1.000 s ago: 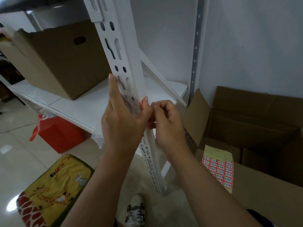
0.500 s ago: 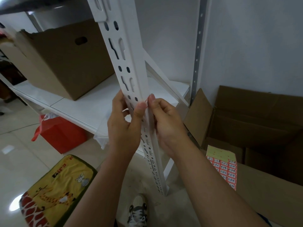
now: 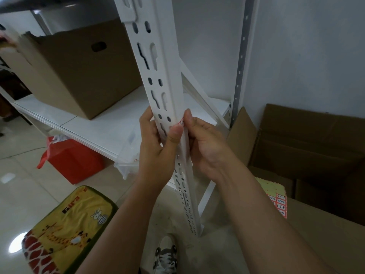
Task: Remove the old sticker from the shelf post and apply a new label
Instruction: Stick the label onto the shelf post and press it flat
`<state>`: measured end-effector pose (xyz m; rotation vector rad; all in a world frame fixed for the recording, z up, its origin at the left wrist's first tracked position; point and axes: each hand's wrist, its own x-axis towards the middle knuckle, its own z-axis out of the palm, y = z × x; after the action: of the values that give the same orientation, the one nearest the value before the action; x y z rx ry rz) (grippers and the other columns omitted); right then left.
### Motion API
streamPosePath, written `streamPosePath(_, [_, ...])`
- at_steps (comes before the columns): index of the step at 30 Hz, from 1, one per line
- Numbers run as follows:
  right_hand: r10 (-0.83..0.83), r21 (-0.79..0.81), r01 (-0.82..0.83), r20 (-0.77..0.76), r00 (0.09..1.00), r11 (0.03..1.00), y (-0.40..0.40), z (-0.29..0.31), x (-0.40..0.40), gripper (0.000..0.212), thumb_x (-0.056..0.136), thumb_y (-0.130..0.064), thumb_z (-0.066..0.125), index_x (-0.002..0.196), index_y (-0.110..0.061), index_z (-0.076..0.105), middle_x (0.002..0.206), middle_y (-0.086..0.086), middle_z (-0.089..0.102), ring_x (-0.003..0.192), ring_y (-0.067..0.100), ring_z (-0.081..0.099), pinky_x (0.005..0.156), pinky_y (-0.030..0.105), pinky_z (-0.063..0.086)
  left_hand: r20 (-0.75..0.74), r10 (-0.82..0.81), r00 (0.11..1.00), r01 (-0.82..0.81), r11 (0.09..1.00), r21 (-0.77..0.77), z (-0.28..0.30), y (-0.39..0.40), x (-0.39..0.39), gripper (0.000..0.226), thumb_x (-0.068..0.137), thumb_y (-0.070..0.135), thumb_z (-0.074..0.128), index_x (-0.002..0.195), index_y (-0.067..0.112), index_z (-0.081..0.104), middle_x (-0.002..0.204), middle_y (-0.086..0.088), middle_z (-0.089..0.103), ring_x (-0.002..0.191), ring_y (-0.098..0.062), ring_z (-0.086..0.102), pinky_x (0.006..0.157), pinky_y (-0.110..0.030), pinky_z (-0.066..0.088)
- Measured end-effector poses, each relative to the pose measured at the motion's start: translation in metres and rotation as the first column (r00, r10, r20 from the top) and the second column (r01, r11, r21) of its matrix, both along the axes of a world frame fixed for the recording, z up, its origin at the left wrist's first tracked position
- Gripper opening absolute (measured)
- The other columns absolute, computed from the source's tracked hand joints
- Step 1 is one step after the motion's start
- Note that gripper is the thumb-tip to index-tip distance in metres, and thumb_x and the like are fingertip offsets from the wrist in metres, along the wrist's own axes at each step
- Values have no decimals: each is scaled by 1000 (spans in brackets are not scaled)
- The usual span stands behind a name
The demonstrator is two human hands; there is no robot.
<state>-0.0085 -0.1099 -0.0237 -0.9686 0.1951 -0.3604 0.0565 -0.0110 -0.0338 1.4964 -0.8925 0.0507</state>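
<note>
**Two hands on the shelf post, one small label at its corner**

From the head camera, you have both hands closed round the white shelf post (image 3: 166, 91), which rises tilted through the middle of the view and serves as the landmark for everything else. Your left hand (image 3: 156, 147) wraps the post from its left side, fingers curled behind it and the thumb (image 3: 174, 133) lying flat up the slotted front face. Your right hand (image 3: 207, 145) grips the post from its right side, fingers curled round the far face, with the thumb (image 3: 188, 119) pressed against the front corner. Between the two thumb tips, stuck on that corner, sits the label (image 3: 181, 123), a small red and white scrap mostly covered by your thumbs; its writing cannot be read.

Left of the post, a cardboard box (image 3: 79, 72) stands on the white shelf (image 3: 110, 125). Below that shelf, left of the post, a red bag (image 3: 73, 159) rests on the floor, and nearer you lies a yellow cushion (image 3: 65, 234) printed with animals. Right of the post, behind your right forearm, a sheet of red labels (image 3: 277, 198) with handwritten numbers lies on a large carton (image 3: 325, 234), beside an open box (image 3: 316, 147). At the foot of the post, one shoe (image 3: 166, 256) shows.
</note>
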Motion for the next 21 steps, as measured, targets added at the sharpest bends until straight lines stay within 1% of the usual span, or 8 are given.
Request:
streamPosePath(3, [27, 22, -27, -20, 999, 999, -4, 3, -1, 54, 87, -39, 61, 119, 4, 61, 113, 20, 69, 108, 35, 65, 97, 51, 49, 55, 0, 998, 1, 1000, -3, -1, -1, 2, 65, 90, 46, 54, 138, 11, 30, 107, -17, 62, 90, -24, 67, 70, -27, 54])
streamPosePath(5, [19, 16, -18, -27, 999, 1000, -4, 3, -1, 55, 85, -40, 62, 117, 4, 62, 111, 20, 69, 107, 34, 65, 97, 50, 50, 69, -1, 998, 2, 1000, -5, -3, -2, 1, 63, 91, 44, 54, 138, 11, 30, 102, -14, 64, 84, -21, 68, 67, -25, 53])
streamPosePath(7, [-4, 3, 4, -19, 1000, 1000, -1, 2, 0, 61, 82, -43, 64, 118, 6, 61, 109, 20, 70, 105, 35, 66, 96, 49, 51, 73, 4, 997, -4, 1000, -2, -3, -2, 0, 61, 91, 44, 54, 138, 13, 30, 103, -10, 65, 88, -21, 69, 70, -31, 56])
streamPosePath(10, [-43, -28, 44, 17, 999, 999, 3, -3, 2, 67, 81, -49, 62, 119, 6, 58, 113, 20, 68, 107, 37, 65, 98, 53, 48, 14, -5, 1000, 5, 1000, -10, -2, -1, 0, 57, 89, 48, 53, 135, 21, 32, 112, -7, 63, 100, -20, 67, 80, -35, 57])
streamPosePath(12, [-38, -51, 39, 13, 999, 998, 3, -4, 2, 64, 83, -54, 56, 120, -2, 61, 116, 18, 68, 109, 35, 64, 99, 53, 47, -17, -20, 1000, 20, 1000, -12, -2, -1, 0, 60, 87, 49, 52, 135, 18, 33, 114, -2, 60, 105, -13, 63, 84, -29, 55])
streamPosePath(15, [-20, -93, 19, -17, 1000, 996, 0, -1, 1, 58, 81, -55, 54, 115, -9, 67, 113, 13, 70, 107, 30, 66, 97, 48, 49, -9, 14, 1000, -14, 1000, 1, -2, -4, -1, 61, 87, 50, 50, 129, 8, 41, 102, 18, 55, 95, 6, 59, 76, -14, 50])
streamPosePath(18, [-42, -147, 35, -48, 998, 989, -1, 4, 0, 53, 78, -52, 56, 107, -10, 71, 104, 10, 74, 99, 24, 70, 93, 42, 53, 5, 42, 999, -42, 999, 18, -2, -4, -2, 41, 90, 39, 52, 120, 12, 45, 98, 20, 57, 91, 8, 59, 73, -11, 49])
streamPosePath(21, [-57, -159, 47, -57, 997, 986, -3, 5, -1, 51, 78, -52, 56, 103, -11, 73, 99, 8, 75, 94, 22, 72, 86, 37, 56, 52, 78, 996, -79, 997, 12, 0, -5, -6, 39, 90, 40, 53, 118, 13, 45, 99, 20, 57, 91, 10, 60, 72, -7, 47])
